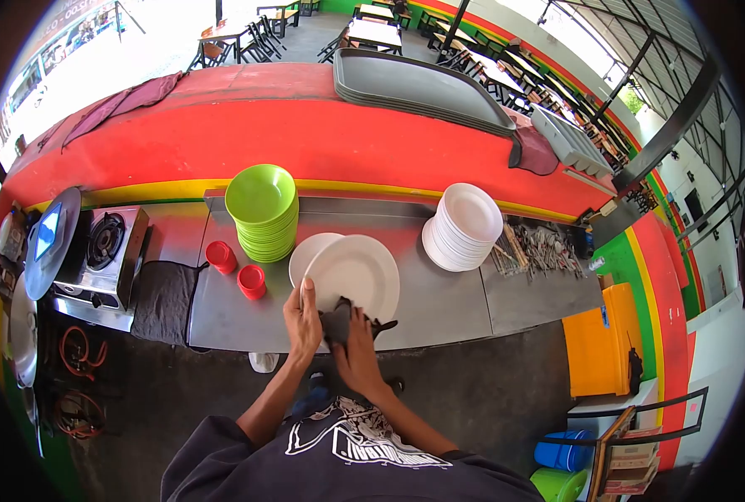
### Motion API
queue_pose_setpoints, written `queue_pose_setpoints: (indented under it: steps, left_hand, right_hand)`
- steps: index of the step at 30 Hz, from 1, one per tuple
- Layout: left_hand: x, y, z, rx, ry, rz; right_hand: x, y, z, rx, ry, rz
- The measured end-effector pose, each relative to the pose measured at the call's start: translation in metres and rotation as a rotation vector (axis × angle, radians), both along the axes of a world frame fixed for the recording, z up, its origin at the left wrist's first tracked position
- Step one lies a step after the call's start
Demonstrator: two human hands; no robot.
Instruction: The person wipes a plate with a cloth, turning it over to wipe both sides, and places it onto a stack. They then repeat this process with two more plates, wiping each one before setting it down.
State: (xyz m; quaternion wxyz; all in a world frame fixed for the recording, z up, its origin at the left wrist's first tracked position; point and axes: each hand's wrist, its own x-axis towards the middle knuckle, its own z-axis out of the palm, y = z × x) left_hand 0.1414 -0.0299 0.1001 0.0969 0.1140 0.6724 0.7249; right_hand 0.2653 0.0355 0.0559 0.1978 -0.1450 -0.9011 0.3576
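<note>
My left hand (304, 322) grips a white plate (357, 272) by its left edge, the thumb lying over the rim. The plate is tilted above the metal counter. My right hand (357, 351) presses a dark cloth (336, 322) against the lower part of the plate; its fingers are closed on the cloth. Behind the held plate, another white plate (305, 255) is partly hidden. Two red cups (252, 280) stand left of the plates, beside a tall stack of green bowls (262, 201).
Stacked white bowls (469, 222) and a pile of cutlery (544, 247) stand at the right. A gas burner (105, 243) and a dark cloth (167, 301) lie left. Grey trays (418, 84) rest on the red ledge (305, 134). An orange box (600, 343) stands right of the counter.
</note>
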Motion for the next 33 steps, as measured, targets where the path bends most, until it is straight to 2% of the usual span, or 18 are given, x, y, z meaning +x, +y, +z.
queue_pose_setpoints:
  steps: [1,2,5,7,10,14,19,20,23,25,30,33]
  left_hand:
    - [0.006,0.003,-0.004,0.053,-0.016,-0.026]
    - [0.015,0.009,-0.008,0.103,-0.034,-0.054]
    - [0.034,0.010,-0.019,0.062,-0.071,-0.147]
    - [0.043,0.003,-0.008,-0.083,-0.105,-0.189]
    - [0.049,0.007,-0.006,0.005,-0.059,-0.060]
    - [0.049,0.009,-0.005,0.062,0.001,0.139]
    - [0.071,0.016,-0.010,0.047,0.035,0.299]
    - [0.083,0.022,-0.010,0.038,0.012,0.273]
    - [0.124,0.051,-0.009,-0.046,-0.025,0.145]
    - [0.154,0.071,-0.013,-0.195,-0.034,0.003]
    - [0.203,0.104,-0.008,-0.361,0.083,-0.060]
    - [0.225,0.113,-0.008,-0.267,0.096,0.068]
  right_hand:
    - [0.002,-0.007,0.007,-0.089,0.044,0.059]
    - [-0.001,-0.002,0.004,-0.047,0.079,0.030]
    - [-0.020,0.030,0.014,0.069,0.143,-0.075]
    - [-0.031,0.068,0.011,0.203,0.135,-0.126]
    - [-0.028,0.105,0.019,0.373,0.120,-0.217]
    - [0.006,0.106,0.008,0.287,0.050,-0.229]
    - [0.071,0.055,0.000,0.101,-0.036,0.095]
    - [0.083,0.055,0.000,0.081,-0.068,0.163]
    - [0.097,0.079,0.004,-0.018,0.072,0.251]
    - [0.097,0.110,-0.004,0.096,0.123,0.149]
    - [0.117,0.200,0.013,0.262,0.194,0.043]
    - [0.131,0.243,-0.003,0.029,0.228,-0.014]
